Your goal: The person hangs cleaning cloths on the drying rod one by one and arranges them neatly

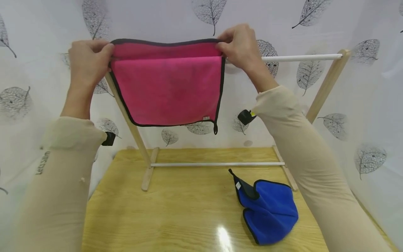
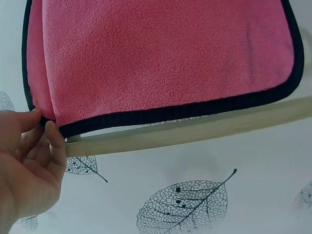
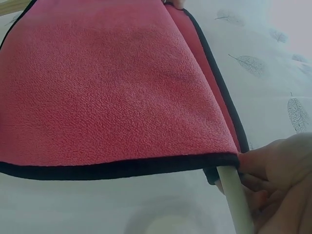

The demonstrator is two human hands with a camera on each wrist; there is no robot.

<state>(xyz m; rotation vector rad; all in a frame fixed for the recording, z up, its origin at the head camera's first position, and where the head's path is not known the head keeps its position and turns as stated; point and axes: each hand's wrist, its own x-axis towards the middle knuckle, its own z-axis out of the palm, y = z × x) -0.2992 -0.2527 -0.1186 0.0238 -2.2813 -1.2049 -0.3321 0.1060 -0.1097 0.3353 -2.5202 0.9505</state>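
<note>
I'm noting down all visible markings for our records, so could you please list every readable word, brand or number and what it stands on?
"LetsSlim": on the left sleeve, running sideways.
Pale label on the pink cloth: too small to read.
White tag on the blue cloth: too small to read.

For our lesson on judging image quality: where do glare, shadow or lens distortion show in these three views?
Head view: a white glare patch on the wooden table; left wrist view: the wooden post looks bowed, probably lens distortion; right wrist view: the leaf-print backdrop washes out at upper right, with a soft grey patch, perhaps shadow, below the pink cloth.
</note>
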